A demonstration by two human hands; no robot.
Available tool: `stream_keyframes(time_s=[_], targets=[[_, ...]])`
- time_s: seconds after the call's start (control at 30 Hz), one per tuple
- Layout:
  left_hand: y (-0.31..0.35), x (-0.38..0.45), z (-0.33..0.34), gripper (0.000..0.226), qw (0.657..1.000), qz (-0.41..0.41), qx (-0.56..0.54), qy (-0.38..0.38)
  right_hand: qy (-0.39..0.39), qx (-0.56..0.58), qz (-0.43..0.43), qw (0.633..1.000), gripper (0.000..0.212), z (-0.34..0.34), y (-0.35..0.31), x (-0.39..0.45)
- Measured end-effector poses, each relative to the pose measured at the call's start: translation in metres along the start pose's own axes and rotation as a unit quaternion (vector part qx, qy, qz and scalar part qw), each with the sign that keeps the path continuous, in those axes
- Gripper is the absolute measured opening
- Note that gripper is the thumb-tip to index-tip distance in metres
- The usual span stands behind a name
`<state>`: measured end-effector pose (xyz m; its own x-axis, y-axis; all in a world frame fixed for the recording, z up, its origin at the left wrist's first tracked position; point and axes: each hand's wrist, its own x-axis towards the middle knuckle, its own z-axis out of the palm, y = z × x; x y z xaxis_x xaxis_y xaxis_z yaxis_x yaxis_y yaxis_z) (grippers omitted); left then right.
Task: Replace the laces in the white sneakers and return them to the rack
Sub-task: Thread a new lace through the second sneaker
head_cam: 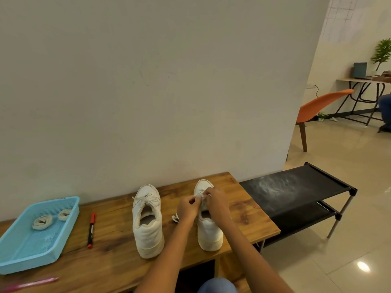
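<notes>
Two white sneakers stand heel-toward-me on the wooden table [105, 256]. The left sneaker [147, 223] is laced, with a bow at its tongue. Over the right sneaker [209, 229] both my hands meet: my left hand [187, 208] and my right hand [216, 200] each pinch the white lace [202, 198] above its tongue. A loose lace end [175, 218] lies on the table left of that shoe. Two rolled-up laces [43, 222] lie in a blue tray [25, 256] at the left.
A red marker [91, 229] lies between the tray and the left sneaker. A pink pen [29, 284] lies at the table's front left. A black two-tier shoe rack [296, 193] stands right of the table. An orange chair [317, 106] and a desk stand farther back.
</notes>
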<state>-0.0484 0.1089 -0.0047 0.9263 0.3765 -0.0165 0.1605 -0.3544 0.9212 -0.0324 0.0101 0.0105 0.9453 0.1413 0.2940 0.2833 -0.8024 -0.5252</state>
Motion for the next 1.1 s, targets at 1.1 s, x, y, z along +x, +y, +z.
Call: stream_keyframes(time_s=[1.1], targets=[[0.007, -0.013, 0.017, 0.022, 0.971, 0.04, 0.215, 0.093, 0.014, 0.102, -0.03, 0.994, 0.016, 0.01, 0.016, 0.008]])
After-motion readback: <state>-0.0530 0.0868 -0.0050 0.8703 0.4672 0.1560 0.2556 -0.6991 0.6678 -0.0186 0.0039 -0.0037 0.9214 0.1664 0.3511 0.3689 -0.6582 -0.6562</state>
